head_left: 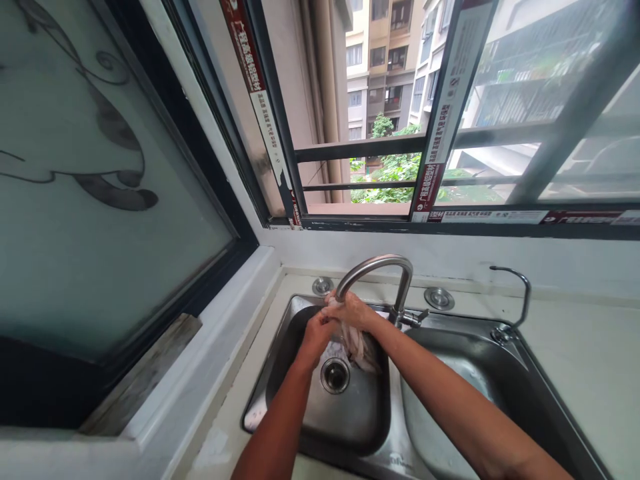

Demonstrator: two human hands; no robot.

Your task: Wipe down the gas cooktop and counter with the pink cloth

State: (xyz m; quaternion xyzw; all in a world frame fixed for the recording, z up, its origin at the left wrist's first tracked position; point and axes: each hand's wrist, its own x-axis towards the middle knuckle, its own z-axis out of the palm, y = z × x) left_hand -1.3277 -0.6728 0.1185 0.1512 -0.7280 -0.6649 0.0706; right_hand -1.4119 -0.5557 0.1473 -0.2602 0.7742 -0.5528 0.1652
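A wet-looking, pale pinkish cloth (359,348) hangs in folds over the left bowl of the steel double sink (350,417). My right hand (354,311) grips its upper part just below the spout of the curved tap (376,262). Close against it, my left hand (319,332) has its fingers closed at the cloth's upper left edge. The spout's mouth is partly hidden by my fingers. Below the hands lies the round drain (335,375).
Two metal drain strainers (323,287) sit on the counter behind the sink. A thin curved spout (526,300) rises at the sink's back right corner. The tap lever (416,319) points right. A window frame (360,223) stands behind, and a frosted glass panel (100,267) at left.
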